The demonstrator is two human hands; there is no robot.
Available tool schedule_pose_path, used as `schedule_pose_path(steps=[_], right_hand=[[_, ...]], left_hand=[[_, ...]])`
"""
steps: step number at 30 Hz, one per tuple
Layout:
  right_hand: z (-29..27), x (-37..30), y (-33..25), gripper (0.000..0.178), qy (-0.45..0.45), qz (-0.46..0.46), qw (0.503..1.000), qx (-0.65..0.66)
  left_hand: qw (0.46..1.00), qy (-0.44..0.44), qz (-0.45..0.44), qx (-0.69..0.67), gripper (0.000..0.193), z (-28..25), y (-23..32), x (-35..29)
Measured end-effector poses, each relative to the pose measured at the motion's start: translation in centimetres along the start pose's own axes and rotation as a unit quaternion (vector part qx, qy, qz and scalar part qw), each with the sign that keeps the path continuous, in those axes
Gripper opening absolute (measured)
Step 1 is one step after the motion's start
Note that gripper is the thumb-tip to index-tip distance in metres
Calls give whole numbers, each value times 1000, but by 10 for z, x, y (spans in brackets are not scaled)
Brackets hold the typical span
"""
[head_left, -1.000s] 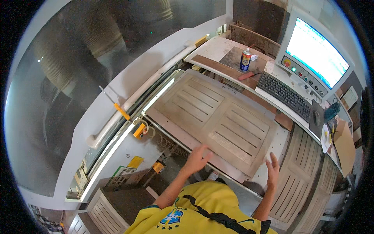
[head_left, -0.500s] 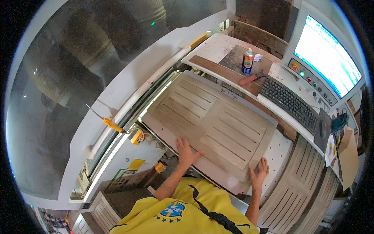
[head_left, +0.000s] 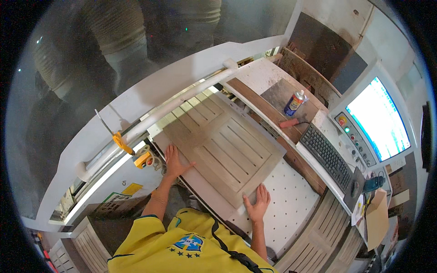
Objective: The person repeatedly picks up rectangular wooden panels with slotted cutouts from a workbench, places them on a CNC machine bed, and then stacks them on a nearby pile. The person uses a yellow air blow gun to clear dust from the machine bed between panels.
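A slatted wooden panel [head_left: 217,144] with grooves cut in two groups lies on a flat, pale board [head_left: 205,185]. Its far left end passes under the white rail of the machine. My left hand [head_left: 176,163] rests with fingers spread on the board along the panel's near edge, the thumb pointing toward the wood. At the near right corner, my right hand [head_left: 258,204] presses against the panel's end with its fingers stretched out and thumb apart. Neither hand grips anything.
A white perforated bed [head_left: 291,194] extends to the right. Across the far side, a worktop holds a spray can [head_left: 295,103], a red-handled tool [head_left: 288,123], a keyboard [head_left: 326,149] and a monitor [head_left: 381,117]. A yellow air gun [head_left: 122,143] hangs at left. More slatted panels [head_left: 309,236] stand lower right.
The panel and board have slid away to the left, so their far end is now under the rail. Both my hands have travelled with them, exposing more perforated bed. The view has also turned.
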State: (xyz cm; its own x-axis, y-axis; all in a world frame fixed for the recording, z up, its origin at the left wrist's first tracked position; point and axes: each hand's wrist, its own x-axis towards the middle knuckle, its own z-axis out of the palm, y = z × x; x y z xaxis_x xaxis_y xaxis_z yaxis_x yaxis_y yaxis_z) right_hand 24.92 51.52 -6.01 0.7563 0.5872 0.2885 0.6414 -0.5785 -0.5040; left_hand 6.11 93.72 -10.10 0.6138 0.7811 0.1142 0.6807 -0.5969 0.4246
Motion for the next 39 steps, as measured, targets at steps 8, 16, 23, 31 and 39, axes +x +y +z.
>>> schedule_pose_path(steps=[8,16,23,31,39], right_hand=[[28,22,-35,75,18,11,1000,0],[26,11,-13,84,7,41,997,70],[-5,-17,-46,124,-90,-8,996,23],[15,7,-63,123,-99,27,994,38],[21,18,-61,121,-115,17,991,71]], left_hand=[[994,-113,-6,11,157,-30,-13,50],[998,-63,-2,10,153,-2,30,54],[1000,-13,13,-3,139,-1,53,31],[998,-14,27,59,131,-1,32,47],[996,6,55,72,127,10,1,59]])
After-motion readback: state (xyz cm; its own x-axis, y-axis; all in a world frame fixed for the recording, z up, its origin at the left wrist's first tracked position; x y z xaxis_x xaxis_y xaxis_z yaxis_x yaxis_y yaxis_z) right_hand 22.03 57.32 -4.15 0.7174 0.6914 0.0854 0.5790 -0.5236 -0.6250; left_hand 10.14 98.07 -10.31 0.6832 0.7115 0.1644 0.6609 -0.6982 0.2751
